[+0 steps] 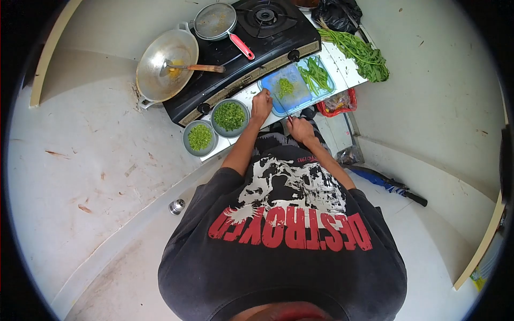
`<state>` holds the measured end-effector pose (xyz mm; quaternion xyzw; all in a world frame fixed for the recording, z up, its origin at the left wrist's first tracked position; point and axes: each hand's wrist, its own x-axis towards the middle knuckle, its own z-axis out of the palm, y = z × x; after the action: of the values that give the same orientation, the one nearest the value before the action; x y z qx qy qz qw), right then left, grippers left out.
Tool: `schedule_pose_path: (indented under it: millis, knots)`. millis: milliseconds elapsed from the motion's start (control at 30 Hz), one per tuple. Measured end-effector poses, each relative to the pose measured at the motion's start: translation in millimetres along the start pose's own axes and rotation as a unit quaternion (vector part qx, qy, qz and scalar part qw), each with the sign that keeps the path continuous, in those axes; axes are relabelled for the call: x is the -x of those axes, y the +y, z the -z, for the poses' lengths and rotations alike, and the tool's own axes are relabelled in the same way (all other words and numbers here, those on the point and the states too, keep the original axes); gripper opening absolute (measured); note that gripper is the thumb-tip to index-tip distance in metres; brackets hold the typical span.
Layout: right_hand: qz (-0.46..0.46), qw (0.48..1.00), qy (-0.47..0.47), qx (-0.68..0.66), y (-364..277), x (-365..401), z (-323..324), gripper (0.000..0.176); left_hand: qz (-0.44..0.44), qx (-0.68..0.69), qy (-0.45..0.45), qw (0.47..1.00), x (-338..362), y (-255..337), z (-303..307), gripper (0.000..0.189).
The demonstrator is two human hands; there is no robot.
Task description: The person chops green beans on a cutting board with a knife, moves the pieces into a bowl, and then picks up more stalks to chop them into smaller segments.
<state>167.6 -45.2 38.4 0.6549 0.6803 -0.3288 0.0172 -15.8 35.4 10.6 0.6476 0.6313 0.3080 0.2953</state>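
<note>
My right hand [301, 129] is closed round the handle of a knife [282, 107], whose thin blade points up and left over the near edge of a blue cutting board [301, 95]. My left hand [261, 104] is at the board's left edge, near the knife tip. Its fingers are pressed together; whatever they hold, if anything, is too small to make out. A small heap of chopped greens [285, 87] lies on the board. Cut green stalks [316, 75] lie on the light-blue tray [330, 88] at the board's right.
Two grey bowls hold chopped greens: a darker heap [229, 116] and a paler one [199, 137]. On the black stove [214, 80] stand a wok [155, 59] with a wooden-handled spatula [206, 68] and a red-handled strainer [215, 24]. Leafy greens [361, 51] and a red basket [338, 102] are at right.
</note>
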Motion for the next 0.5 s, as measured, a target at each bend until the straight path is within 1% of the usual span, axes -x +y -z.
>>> schedule_pose_path:
  millis: [100, 200, 400, 500]
  knots:
    - [0.004, 1.0, -0.002, -0.017, -1.9, 0.1, -2.9, 0.044, 0.011, 0.026, -0.025, 0.999, -1.9, 2.0, 1.4, 0.02]
    - [0.014, 1.0, 0.007, -0.017, -2.0, 1.1, -5.0, 0.044, 0.012, 0.04, -0.025, 0.999, -2.9, 0.2, -0.1, 0.025]
    - [0.023, 0.999, 0.013, -0.038, -2.9, 1.4, -3.8, 0.048, 0.017, 0.02, -0.051, 0.998, -3.7, -0.1, 1.6, 0.024]
    - [0.046, 0.999, 0.013, -0.005, -1.6, -2.3, -2.7, 0.048, 0.008, 0.025, -0.054, 0.998, -3.0, 1.5, 3.0, 0.024]
